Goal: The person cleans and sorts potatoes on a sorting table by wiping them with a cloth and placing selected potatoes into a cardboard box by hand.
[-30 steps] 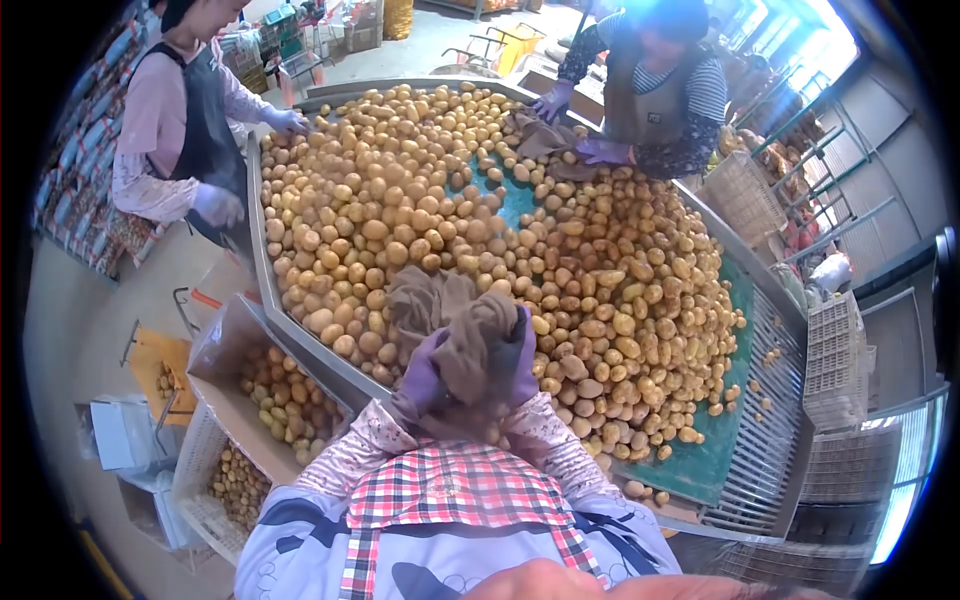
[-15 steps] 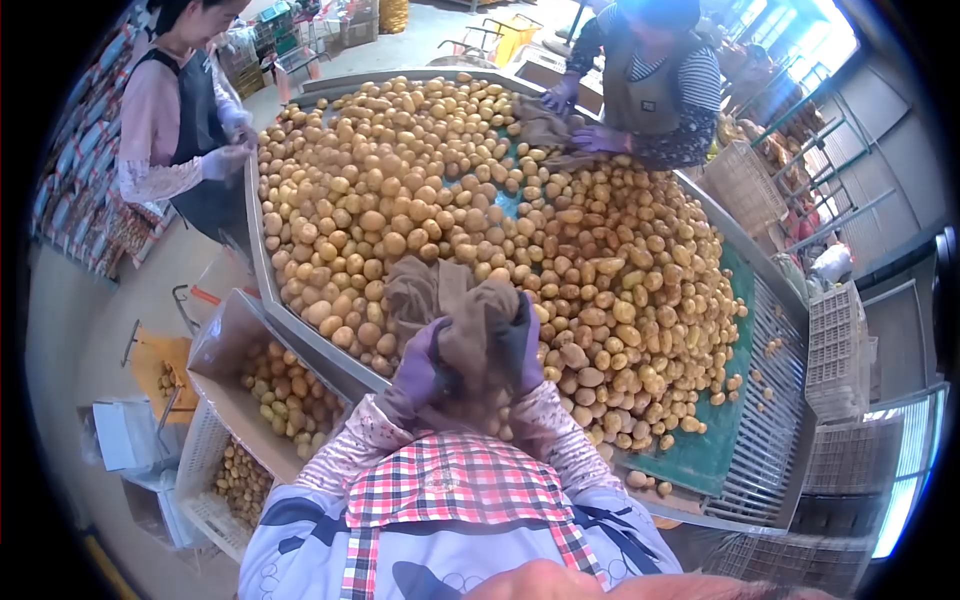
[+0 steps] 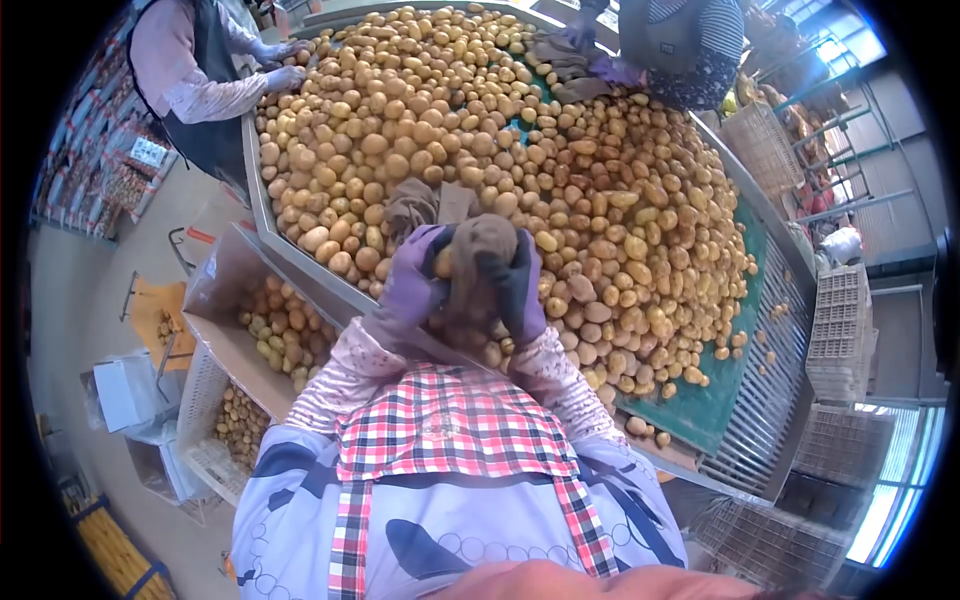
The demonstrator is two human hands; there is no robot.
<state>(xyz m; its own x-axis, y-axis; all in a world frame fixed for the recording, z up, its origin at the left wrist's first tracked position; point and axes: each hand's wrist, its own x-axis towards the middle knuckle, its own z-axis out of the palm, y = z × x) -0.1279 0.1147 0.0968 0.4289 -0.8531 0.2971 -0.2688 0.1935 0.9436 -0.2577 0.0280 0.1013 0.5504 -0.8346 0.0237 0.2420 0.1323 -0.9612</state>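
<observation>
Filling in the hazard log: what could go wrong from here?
1. The brown cloth, bunched between left hand and right hand, may drag nearby potatoes.
2. Potatoes heaped against the metal rim might roll over it.
3. The cloth could hide blemishes on whatever it covers.

Lit brightly right across, flooded by daylight from the right! Burned out to pure white at the lower right window [image 3: 905,490], fringed blue at the edge. Washed pale around the upper right window [image 3: 845,42] too. Glinted off the metal slats [image 3: 775,370], and shone softly on the potatoes [image 3: 640,248]. Sank into shadow between the hands [image 3: 410,280], smeared there by slight blur. Hazed over a little towards the upper left of the worktop [image 3: 254,172], bent into a strong fisheye curve towards the edges, and cut to black in every corner.
</observation>
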